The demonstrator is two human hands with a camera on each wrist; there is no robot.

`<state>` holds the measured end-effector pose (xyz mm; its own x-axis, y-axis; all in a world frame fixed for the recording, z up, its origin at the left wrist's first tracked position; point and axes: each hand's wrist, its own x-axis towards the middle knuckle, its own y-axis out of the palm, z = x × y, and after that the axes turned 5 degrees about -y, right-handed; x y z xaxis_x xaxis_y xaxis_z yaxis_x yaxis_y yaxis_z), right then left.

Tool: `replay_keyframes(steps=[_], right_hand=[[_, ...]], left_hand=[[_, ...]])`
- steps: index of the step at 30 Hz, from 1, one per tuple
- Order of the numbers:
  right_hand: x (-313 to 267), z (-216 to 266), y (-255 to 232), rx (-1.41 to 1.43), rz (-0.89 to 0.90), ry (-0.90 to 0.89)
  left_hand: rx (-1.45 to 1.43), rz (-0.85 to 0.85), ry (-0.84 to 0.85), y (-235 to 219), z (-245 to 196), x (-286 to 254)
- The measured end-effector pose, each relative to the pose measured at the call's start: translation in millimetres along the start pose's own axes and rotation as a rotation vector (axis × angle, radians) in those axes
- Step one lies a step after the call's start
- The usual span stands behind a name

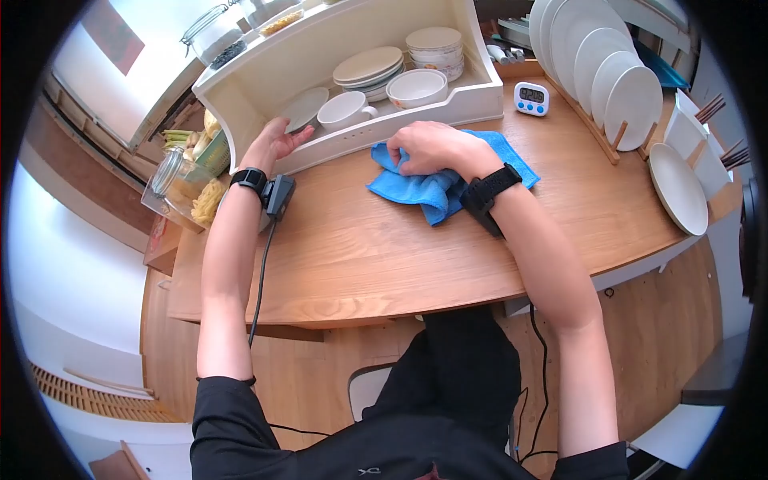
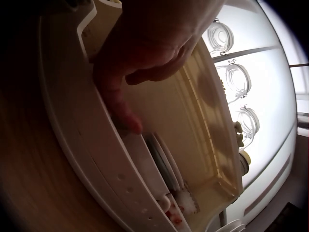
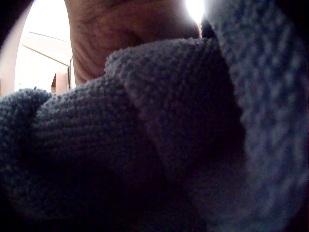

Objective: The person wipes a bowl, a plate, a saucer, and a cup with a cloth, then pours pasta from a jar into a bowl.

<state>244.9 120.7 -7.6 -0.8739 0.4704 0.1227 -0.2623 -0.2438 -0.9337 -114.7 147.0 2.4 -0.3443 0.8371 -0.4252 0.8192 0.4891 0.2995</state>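
The left hand (image 1: 280,142) reaches over the front edge of the cream shelf unit (image 1: 400,124), at a plate (image 1: 302,110) lying left of a white cup (image 1: 344,110). Its fingers look extended; whether they touch the plate is unclear. In the left wrist view the left hand (image 2: 145,53) is at the shelf's front board, beside the cup (image 2: 144,162). The right hand (image 1: 436,150) grips a crumpled blue cloth (image 1: 424,192) on the wooden table (image 1: 344,264), its fingers curled. The cloth (image 3: 145,125) fills most of the right wrist view and hides the fingertips; part of the hand (image 3: 130,29) shows above.
Stacked plates (image 1: 368,66) and bowls (image 1: 418,88) stand in the shelf. Right of it are a timer (image 1: 531,99), a wooden rack (image 1: 588,120) of upright plates and a leaning plate (image 1: 678,190). Glass jars stand at the left, one (image 1: 180,180) by the table's edge.
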Motion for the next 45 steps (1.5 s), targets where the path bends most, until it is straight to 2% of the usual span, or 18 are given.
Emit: replay_keyframes(steps=[7, 10, 13, 15, 22, 26, 27, 28, 30, 32, 34, 37, 39, 40, 43, 44, 45], right_hand=[[1, -1, 3, 0.014, -0.01, 0.008], [2, -2, 5, -0.009, -0.048, -0.007], [3, -1, 4, -0.019, -0.039, -0.009], [1, 1, 2, -0.002, -0.001, 0.034], [1, 0, 3, -0.007, -0.029, 0.009], [2, -2, 4, -0.012, -0.03, -0.018], [2, -2, 3, -0.02, -0.039, -0.028], [2, -1, 2, -0.022, -0.035, -0.031], [1, -1, 2, -0.016, 0.0, 0.0], [4, -4, 3, -0.018, 0.002, -0.023], [4, -3, 2, -0.023, -0.002, -0.047], [2, -3, -2, 0.003, 0.0, -0.03], [5, -13, 2, 0.08, -0.17, -0.112], [6, -15, 1, 0.071, -0.164, -0.112], [8, -19, -4, 0.359, -0.375, 0.015], [10, -22, -5, 0.347, -0.368, 0.017], [14, -25, -6, 0.572, -0.493, 0.042]], left_hand=[[-0.104, -0.109, -0.036, -6, -2, 14], [-0.081, -0.114, 0.016, -8, -3, 6], [0.047, -0.072, 0.04, -31, -10, 36], [0.076, -0.079, 0.045, -28, -8, 34], [0.081, -0.133, 0.091, -10, -7, 20], [0.123, -0.153, 0.273, -3, -15, 2], [0.206, -0.108, 0.37, 0, -16, -11], [0.202, -0.11, 0.37, 4, -17, -23], [0.283, -0.088, 0.483, 12, -18, -47], [0.249, -0.079, 0.494, 14, -17, -68], [0.184, 0.046, 0.504, 17, -12, -92], [0.192, 0.093, 0.518, 30, 10, -135], [0.209, 0.18, 0.537, 35, 27, -152], [0.199, 0.181, 0.539, 37, 34, -159], [0.223, 0.273, 0.465, 37, 52, -168], [0.21, 0.276, 0.465, 37, 56, -169], [0.242, 0.317, 0.438, 37, 59, -171]])
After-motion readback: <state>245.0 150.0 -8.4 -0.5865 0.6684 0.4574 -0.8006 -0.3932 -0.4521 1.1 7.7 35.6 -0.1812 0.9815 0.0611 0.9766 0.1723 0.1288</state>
